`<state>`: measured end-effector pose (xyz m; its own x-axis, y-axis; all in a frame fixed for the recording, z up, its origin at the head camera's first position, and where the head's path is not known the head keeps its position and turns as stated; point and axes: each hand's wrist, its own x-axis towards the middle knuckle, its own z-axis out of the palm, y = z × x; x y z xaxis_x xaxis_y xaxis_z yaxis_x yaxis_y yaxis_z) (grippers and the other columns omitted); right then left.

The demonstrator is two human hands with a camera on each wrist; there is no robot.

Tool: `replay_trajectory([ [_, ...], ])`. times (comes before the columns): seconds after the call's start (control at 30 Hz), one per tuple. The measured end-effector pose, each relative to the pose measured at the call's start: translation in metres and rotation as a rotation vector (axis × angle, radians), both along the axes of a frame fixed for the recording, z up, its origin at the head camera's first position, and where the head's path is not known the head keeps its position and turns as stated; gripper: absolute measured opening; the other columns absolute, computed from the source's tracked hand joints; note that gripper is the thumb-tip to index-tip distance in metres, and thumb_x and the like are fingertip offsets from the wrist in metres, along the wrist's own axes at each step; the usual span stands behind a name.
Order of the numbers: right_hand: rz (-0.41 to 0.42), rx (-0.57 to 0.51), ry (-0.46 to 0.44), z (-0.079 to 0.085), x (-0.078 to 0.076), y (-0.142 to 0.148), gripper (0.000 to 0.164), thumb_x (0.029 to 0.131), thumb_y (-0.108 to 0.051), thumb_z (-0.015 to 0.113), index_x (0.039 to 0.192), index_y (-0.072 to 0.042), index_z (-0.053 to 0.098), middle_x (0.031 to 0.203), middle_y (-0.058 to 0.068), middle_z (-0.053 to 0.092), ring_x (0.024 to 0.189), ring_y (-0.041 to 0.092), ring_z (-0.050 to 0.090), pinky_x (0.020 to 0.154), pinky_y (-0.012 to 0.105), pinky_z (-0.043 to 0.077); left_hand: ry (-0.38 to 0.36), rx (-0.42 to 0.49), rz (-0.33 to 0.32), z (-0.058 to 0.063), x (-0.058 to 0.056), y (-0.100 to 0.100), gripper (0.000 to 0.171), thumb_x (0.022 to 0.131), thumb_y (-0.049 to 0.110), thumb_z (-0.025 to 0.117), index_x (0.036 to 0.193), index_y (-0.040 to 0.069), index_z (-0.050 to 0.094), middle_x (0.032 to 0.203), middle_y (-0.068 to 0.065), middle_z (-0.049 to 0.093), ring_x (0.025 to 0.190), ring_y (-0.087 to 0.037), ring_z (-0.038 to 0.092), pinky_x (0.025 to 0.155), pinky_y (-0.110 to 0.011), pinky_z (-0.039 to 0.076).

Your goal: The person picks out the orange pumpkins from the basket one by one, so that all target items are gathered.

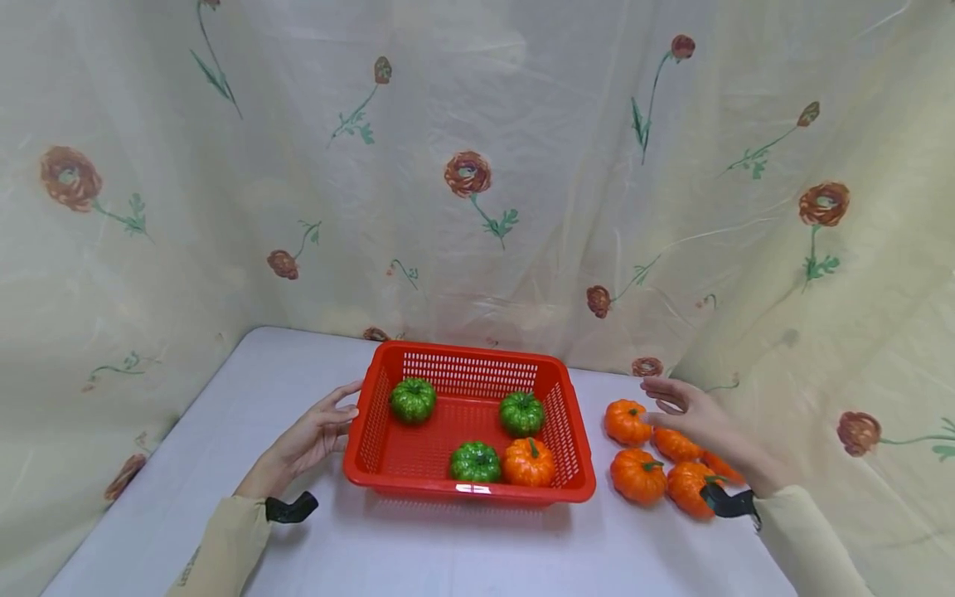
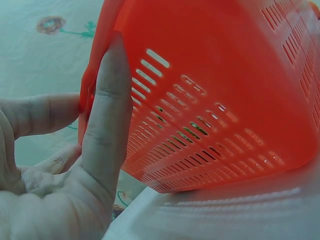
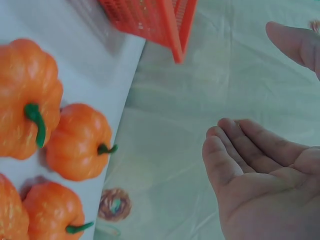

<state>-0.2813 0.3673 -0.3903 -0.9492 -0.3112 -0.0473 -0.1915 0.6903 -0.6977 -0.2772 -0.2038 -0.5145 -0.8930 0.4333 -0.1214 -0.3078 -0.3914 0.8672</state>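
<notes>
A red plastic basket (image 1: pixel 477 491) stands on the table with green pumpkins (image 1: pixel 413 400) and one orange pumpkin (image 1: pixel 528 463) inside. My left hand (image 1: pixel 317 435) is at the basket's left side. In the left wrist view its fingers (image 2: pixel 106 120) lie along the outer wall, right at the rim. To the right of the basket, my right hand (image 1: pixel 690 408) is held above a group of orange pumpkins (image 1: pixel 638 476). The right wrist view shows its palm and loosely bent fingers (image 3: pixel 255 150), thumb apart, with nothing held.
The table (image 1: pixel 418 551) has a pale cover. Behind it and along both sides hangs a flowered curtain (image 1: pixel 537 274). Several loose orange pumpkins (image 3: pixel 80 142) sit close together near the table's right edge, partly hidden by the right arm in the head view.
</notes>
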Motion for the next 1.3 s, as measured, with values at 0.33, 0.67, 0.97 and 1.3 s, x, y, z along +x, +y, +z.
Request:
replay_trajectory([
  [0.33, 0.072, 0.034, 0.001, -0.003, 0.0, -0.026, 0.064, 0.089, -0.036, 0.068, 0.14, -0.005, 0.045, 0.138, 0.016, 0.054, 0.128, 0.038, 0.05, 0.098, 0.048, 0.051, -0.003, 0.008, -0.003, 0.0, 0.0, 0.0, 0.06, 0.101, 0.008, 0.043, 0.154, 0.02, 0.017, 0.143, -0.021, 0.039, 0.106, -0.022, 0.063, 0.082, -0.039, 0.059],
  [0.67, 0.092, 0.046, -0.045, -0.004, 0.0, -0.049, 0.063, 0.086, -0.036, 0.071, 0.138, -0.009, 0.05, 0.136, 0.014, 0.056, 0.125, 0.034, 0.053, 0.099, 0.046, 0.051, 0.007, 0.016, -0.019, 0.001, 0.001, 0.0, 0.062, 0.101, 0.009, 0.044, 0.155, 0.019, 0.015, 0.135, -0.017, 0.047, 0.102, -0.02, 0.064, 0.079, -0.038, 0.06],
  [0.97, 0.136, 0.025, -0.102, -0.01, -0.002, -0.07, 0.067, 0.084, -0.031, 0.074, 0.14, -0.005, 0.046, 0.139, 0.018, 0.052, 0.129, 0.038, 0.048, 0.098, 0.044, 0.052, -0.012, -0.007, 0.009, 0.001, 0.0, 0.0, 0.062, 0.101, 0.01, 0.046, 0.154, 0.022, 0.017, 0.15, -0.023, 0.031, 0.11, -0.024, 0.063, 0.083, -0.041, 0.058],
  [1.3, 0.218, 0.013, -0.191, -0.017, -0.004, -0.093, 0.07, 0.085, -0.032, 0.073, 0.141, -0.003, 0.044, 0.142, 0.02, 0.048, 0.132, 0.041, 0.044, 0.103, 0.05, 0.046, -0.012, 0.004, 0.002, 0.002, 0.001, 0.001, 0.063, 0.1, 0.01, 0.047, 0.154, 0.02, 0.017, 0.144, -0.022, 0.039, 0.108, -0.024, 0.064, 0.081, -0.04, 0.059],
])
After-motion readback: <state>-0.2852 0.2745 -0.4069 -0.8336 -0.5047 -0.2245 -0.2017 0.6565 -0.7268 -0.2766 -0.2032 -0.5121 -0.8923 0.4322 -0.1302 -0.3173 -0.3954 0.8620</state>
